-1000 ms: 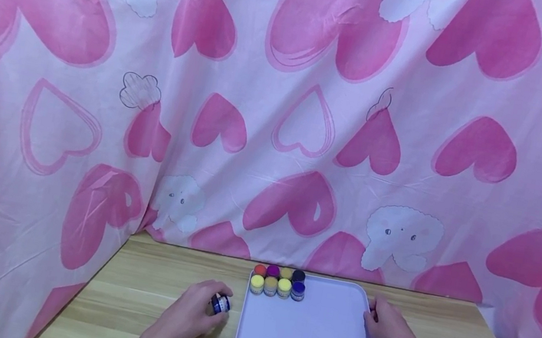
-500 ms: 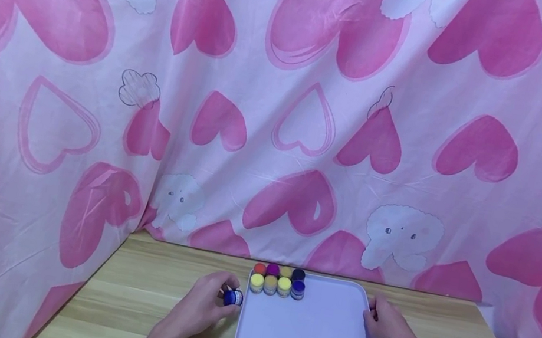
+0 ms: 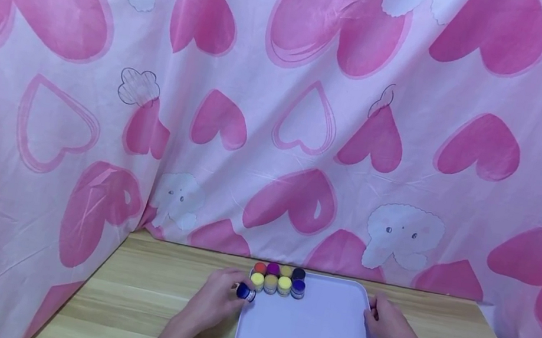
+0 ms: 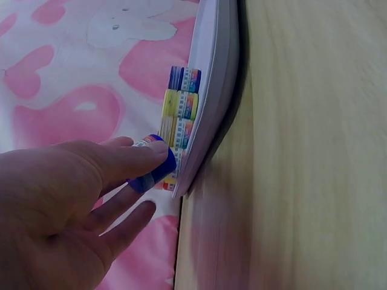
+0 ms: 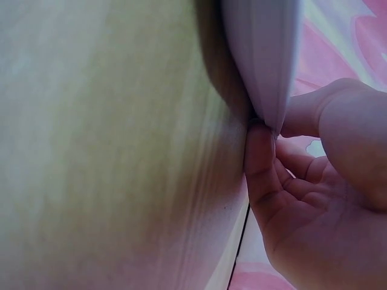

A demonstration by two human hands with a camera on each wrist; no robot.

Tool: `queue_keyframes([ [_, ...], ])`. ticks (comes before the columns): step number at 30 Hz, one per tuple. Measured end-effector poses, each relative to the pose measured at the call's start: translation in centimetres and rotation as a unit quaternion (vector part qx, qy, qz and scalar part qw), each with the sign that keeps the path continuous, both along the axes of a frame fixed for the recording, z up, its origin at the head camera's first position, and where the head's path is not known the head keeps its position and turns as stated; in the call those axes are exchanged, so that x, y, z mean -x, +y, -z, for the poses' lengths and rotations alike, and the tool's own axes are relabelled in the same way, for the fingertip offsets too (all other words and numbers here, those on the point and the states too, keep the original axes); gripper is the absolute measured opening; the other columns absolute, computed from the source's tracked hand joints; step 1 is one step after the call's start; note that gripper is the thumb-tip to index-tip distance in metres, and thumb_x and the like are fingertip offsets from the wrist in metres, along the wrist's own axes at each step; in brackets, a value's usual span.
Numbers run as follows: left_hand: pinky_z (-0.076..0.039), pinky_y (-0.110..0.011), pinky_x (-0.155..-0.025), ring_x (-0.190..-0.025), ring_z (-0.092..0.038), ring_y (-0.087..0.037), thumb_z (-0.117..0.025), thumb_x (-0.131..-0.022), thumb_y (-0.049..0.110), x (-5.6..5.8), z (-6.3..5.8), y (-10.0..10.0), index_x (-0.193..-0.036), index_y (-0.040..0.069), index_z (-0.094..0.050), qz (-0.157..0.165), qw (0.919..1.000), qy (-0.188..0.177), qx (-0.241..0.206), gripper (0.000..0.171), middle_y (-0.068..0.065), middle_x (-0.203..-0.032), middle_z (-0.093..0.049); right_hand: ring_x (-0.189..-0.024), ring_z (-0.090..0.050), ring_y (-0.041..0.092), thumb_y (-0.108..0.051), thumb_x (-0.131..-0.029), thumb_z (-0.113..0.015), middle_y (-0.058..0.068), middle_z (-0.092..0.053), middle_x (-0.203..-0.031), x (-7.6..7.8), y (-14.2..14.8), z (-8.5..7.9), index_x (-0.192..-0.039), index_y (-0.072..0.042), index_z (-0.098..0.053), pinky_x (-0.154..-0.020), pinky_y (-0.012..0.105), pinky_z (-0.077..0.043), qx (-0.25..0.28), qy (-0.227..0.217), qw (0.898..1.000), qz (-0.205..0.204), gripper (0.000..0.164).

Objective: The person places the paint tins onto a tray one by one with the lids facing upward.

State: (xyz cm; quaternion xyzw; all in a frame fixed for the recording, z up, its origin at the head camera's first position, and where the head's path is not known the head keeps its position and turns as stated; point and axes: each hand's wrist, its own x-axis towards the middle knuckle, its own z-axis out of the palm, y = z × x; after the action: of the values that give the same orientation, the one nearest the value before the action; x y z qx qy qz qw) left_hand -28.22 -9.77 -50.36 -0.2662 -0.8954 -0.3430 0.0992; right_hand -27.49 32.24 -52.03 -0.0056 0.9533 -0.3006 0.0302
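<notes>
At the left rim of the lilac tray point(image 3: 313, 337), my left hand point(image 3: 214, 300) pinches a small blue paint jar point(image 3: 246, 292) between thumb and fingers. The left wrist view shows this blue jar point(image 4: 154, 174) tilted, the thumb across its side and the lower fingers spread away. Two rows of small jars stand in the tray's far left corner. The near row has a yellow jar point(image 3: 257, 282) at its left end and a dark blue jar point(image 3: 297, 289) at its right. My right hand point(image 3: 391, 328) grips the tray's right edge, thumb above and a finger underneath.
The far row includes an orange-red jar point(image 3: 260, 268), a purple jar point(image 3: 273, 269) and a black jar point(image 3: 299, 274). Under the tray is a wood-grain table point(image 3: 142, 297). A pink heart-print curtain point(image 3: 293, 196) hangs behind the table and along its left side.
My left hand has carried the blue paint jar rightward and slightly away from me, from beside the tray to its left rim. The right hand keeps its hold on the tray.
</notes>
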Motion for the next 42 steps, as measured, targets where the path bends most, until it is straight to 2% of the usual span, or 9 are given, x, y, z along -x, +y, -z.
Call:
queue_keyframes([
  [3,-0.066,-0.033,-0.094,-0.108,-0.074,-0.019,-0.088,-0.086,-0.003,0.2,0.1,0.4,-0.106,0.013,-0.081,0.005,1.0000,-0.002,0.000,0.027,-0.001,-0.112,-0.079,-0.080,-0.055,0.017,-0.010,-0.108,-0.062,0.005,-0.058,-0.089,0.0,0.0,-0.1,-0.114,-0.002,-0.057,-0.063,0.027,-0.049,0.001,0.000,1.000,0.000,0.011],
  [9,-0.065,-0.036,-0.099,-0.114,-0.074,-0.023,-0.084,-0.086,-0.008,0.3,0.1,1.0,-0.109,0.011,-0.083,0.005,0.9998,-0.009,0.018,0.029,-0.005,-0.118,-0.078,-0.080,-0.055,0.017,-0.010,-0.107,-0.061,0.005,-0.058,-0.089,0.0,0.0,0.0,-0.113,-0.002,-0.056,-0.063,0.027,-0.048,0.000,0.003,1.000,-0.001,0.011],
  [17,-0.062,-0.039,-0.104,-0.114,-0.068,-0.022,-0.084,-0.089,-0.001,0.1,0.1,1.5,-0.104,0.013,-0.085,0.013,0.9989,0.004,0.045,0.021,-0.003,-0.118,-0.071,-0.081,-0.055,0.017,-0.009,-0.107,-0.062,0.005,-0.058,-0.089,0.1,0.1,0.0,-0.113,-0.002,-0.056,-0.063,0.027,-0.048,0.003,0.002,1.000,-0.002,0.011],
  [23,-0.062,-0.038,-0.101,-0.111,-0.069,-0.019,-0.085,-0.090,0.001,0.2,0.2,1.7,-0.111,0.013,-0.082,0.019,0.9990,0.003,0.041,0.025,0.000,-0.114,-0.073,-0.081,-0.055,0.017,-0.009,-0.107,-0.062,0.005,-0.058,-0.089,0.1,0.1,0.1,-0.113,-0.002,-0.056,-0.063,0.027,-0.048,0.006,0.000,1.000,-0.002,0.011],
  [27,-0.063,-0.038,-0.100,-0.109,-0.068,-0.016,-0.086,-0.090,0.004,0.2,0.3,1.7,-0.110,0.016,-0.082,0.009,0.9987,-0.012,0.048,0.024,0.004,-0.113,-0.074,-0.080,-0.055,0.018,-0.008,-0.107,-0.062,0.005,-0.058,-0.089,0.1,0.1,0.1,-0.112,-0.002,-0.055,-0.062,0.027,-0.048,0.007,0.000,1.000,-0.001,0.010],
  [30,-0.063,-0.035,-0.097,-0.105,-0.067,-0.014,-0.087,-0.091,0.010,0.2,0.4,1.8,-0.109,0.017,-0.082,0.002,0.9988,-0.016,0.045,0.020,0.004,-0.110,-0.073,-0.080,-0.055,0.018,-0.008,-0.107,-0.061,0.005,-0.057,-0.089,0.1,0.1,0.1,-0.111,-0.002,-0.055,-0.062,0.027,-0.048,0.006,0.002,1.000,0.001,0.010],
  [33,-0.063,-0.031,-0.090,-0.099,-0.067,-0.015,-0.088,-0.090,0.013,0.3,0.7,2.1,-0.107,0.015,-0.082,-0.003,0.9995,-0.004,0.031,0.018,0.002,-0.107,-0.072,-0.081,-0.055,0.018,-0.008,-0.107,-0.061,0.005,-0.057,-0.089,0.0,0.1,0.1,-0.111,-0.002,-0.055,-0.062,0.026,-0.048,0.007,0.003,1.000,0.001,0.010],
  [38,-0.062,-0.025,-0.078,-0.091,-0.069,-0.019,-0.090,-0.088,0.011,0.3,1.2,2.4,-0.103,0.011,-0.081,-0.011,0.9998,0.019,0.003,0.017,-0.004,-0.104,-0.071,-0.081,-0.055,0.018,-0.008,-0.107,-0.061,0.005,-0.057,-0.090,0.0,0.0,0.0,-0.113,-0.002,-0.055,-0.063,0.027,-0.048,0.009,-0.001,1.000,0.001,0.011],
  [42,-0.060,-0.023,-0.076,-0.089,-0.069,-0.017,-0.090,-0.088,0.009,0.3,1.3,2.6,-0.102,0.010,-0.080,-0.021,0.9995,0.022,-0.001,0.017,-0.004,-0.103,-0.070,-0.082,-0.055,0.018,-0.009,-0.107,-0.061,0.005,-0.057,-0.090,0.0,0.0,0.0,-0.113,-0.002,-0.055,-0.063,0.027,-0.048,0.010,-0.003,1.000,0.002,0.011],
])
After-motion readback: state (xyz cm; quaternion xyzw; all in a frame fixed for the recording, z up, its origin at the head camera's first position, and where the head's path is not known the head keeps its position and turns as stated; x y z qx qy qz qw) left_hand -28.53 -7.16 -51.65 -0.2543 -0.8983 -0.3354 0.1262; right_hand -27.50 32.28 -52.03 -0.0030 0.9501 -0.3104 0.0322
